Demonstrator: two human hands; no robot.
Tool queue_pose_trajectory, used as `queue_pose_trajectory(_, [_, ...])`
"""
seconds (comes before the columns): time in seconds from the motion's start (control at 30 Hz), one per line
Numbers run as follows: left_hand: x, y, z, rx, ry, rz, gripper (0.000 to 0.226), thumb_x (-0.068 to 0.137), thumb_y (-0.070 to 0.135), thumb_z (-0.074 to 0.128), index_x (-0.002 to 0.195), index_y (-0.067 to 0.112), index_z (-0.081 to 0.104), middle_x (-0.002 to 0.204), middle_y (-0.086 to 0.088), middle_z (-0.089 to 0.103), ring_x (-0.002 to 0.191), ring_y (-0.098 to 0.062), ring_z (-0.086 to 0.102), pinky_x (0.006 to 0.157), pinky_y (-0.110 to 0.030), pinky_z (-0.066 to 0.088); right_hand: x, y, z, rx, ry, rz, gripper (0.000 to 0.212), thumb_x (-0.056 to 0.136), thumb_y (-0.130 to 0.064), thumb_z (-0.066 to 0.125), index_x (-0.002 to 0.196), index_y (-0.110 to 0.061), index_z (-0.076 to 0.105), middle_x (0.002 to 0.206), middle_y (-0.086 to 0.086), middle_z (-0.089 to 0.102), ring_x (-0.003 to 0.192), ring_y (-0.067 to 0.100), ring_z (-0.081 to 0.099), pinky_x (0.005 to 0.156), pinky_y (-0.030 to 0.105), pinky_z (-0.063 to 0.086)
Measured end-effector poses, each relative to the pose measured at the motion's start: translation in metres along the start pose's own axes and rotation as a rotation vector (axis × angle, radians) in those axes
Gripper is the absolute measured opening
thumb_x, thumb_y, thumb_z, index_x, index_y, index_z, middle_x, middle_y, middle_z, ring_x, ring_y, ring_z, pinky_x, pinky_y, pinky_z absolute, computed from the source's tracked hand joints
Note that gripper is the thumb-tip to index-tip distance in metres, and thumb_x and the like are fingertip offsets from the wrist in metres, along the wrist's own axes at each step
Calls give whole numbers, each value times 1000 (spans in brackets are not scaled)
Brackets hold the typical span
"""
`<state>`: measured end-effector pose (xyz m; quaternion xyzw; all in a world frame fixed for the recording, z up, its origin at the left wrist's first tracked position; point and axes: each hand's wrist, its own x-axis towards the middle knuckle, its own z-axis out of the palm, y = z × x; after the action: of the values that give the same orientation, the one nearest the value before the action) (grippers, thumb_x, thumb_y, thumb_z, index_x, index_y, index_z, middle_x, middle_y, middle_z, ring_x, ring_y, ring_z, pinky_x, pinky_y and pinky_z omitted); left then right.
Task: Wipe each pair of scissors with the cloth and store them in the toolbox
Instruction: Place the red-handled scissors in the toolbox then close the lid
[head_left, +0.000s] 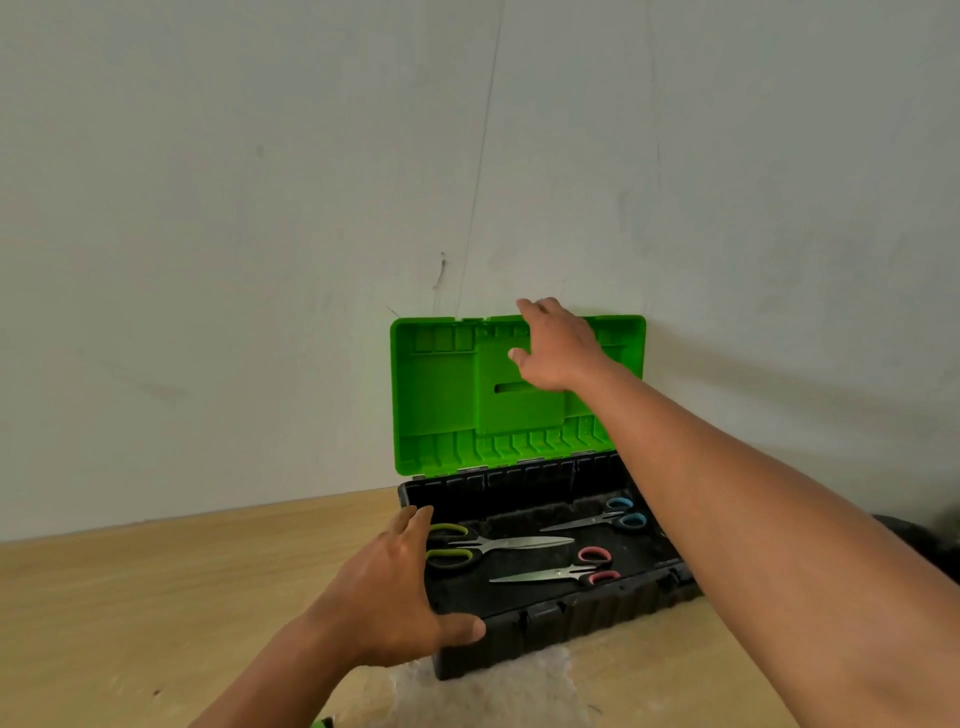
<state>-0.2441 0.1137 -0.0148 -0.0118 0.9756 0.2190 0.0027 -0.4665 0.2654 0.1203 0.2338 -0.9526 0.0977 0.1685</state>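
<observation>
A black toolbox (550, 631) stands on the wooden table with its green lid (441, 395) raised upright against the wall. Inside lie three pairs of scissors: green-handled (488, 546), pink-handled (558, 571) and blue-handled (602, 519). My right hand (558, 348) reaches up to the lid's top edge, fingers over the rim and thumb on the inner face. My left hand (395, 592) rests spread on the box's front left corner. A pale cloth (493, 691) lies on the table just in front of the box.
The pale wall (260, 260) rises directly behind the toolbox. The wooden table (130, 597) stretches to the left. A dark object (914, 540) lies at the right edge behind my right arm. A small green bit (322, 722) shows at the bottom edge.
</observation>
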Motion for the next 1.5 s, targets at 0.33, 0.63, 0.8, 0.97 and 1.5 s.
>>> queue_pose_trajectory(0.33, [-18, 4, 5, -170, 113, 17, 134, 63, 70, 73, 154, 25, -13, 165, 4, 12, 149, -17, 22, 115, -26, 23, -79, 19, -21, -20, 278, -78, 23, 102, -16, 55, 122, -21, 65, 116, 4, 59, 102, 26, 59, 95, 42, 45])
queue_pose_trajectory(0.63, [-29, 33, -14, -347, 599, 96, 87, 84, 61, 61, 154, 32, 19, 156, 4, 35, 142, -17, 36, 110, -34, 35, -182, 47, -9, 63, 231, -128, 26, 90, -23, 74, 115, -20, 67, 102, -1, 62, 94, 25, 64, 88, 46, 50])
queue_pose_trajectory(0.8, [-25, 42, -19, -248, 633, 87, 53, 88, 45, 66, 133, 19, 59, 131, -3, 65, 116, -19, 61, 98, -31, 48, -210, 54, 3, 58, 209, -76, 46, 84, -34, 81, 125, -18, 67, 111, 1, 57, 102, 23, 59, 90, 40, 50])
queue_pose_trajectory(0.97, [-31, 40, -6, -213, 677, 115, 36, 86, 32, 73, 114, 11, 71, 107, -5, 74, 75, -17, 66, 73, -24, 47, -226, 63, 12, 89, 127, -39, 59, 83, -42, 80, 135, -18, 63, 130, 2, 54, 123, 23, 53, 103, 41, 47])
queue_pose_trajectory(1.5, [-47, 25, 38, -116, 549, 74, 41, 87, 34, 71, 124, 16, 66, 136, -4, 56, 88, -24, 68, 77, -28, 50, -258, 68, 42, 104, -5, -17, 50, 96, -40, 64, 142, -23, 56, 139, -4, 49, 129, 17, 48, 111, 38, 42])
